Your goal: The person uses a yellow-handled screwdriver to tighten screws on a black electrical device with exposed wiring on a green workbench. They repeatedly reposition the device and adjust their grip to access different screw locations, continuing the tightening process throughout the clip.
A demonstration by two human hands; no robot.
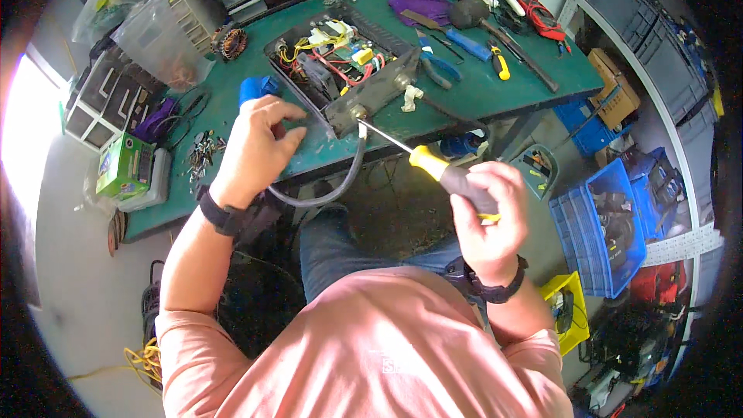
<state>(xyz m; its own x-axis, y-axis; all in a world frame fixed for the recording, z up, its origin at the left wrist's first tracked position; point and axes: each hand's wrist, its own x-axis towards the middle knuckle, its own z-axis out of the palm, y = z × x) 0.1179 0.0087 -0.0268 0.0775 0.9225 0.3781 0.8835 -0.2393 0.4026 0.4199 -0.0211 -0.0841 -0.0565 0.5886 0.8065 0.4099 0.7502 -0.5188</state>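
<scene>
My right hand (491, 217) grips a yellow and black screwdriver (433, 162), whose shaft reaches to a metal fitting (358, 113) on the dark end panel of an opened electronic case (344, 97) full of wires and a green board. A grey cable (325, 195) hangs from that fitting in a loop. Left of the panel, my left hand (259, 135) is half curled with thumb and forefinger apart, holding nothing that I can see, beside a blue object (255, 87) partly hidden behind it.
The green bench (549, 62) holds pliers (437, 70), a hammer (518, 54), loose screws (205, 155), a copper coil (229, 42) and plastic drawers. Blue crates (588, 240), a yellow bin (576, 306) and metal shelving stand at the right.
</scene>
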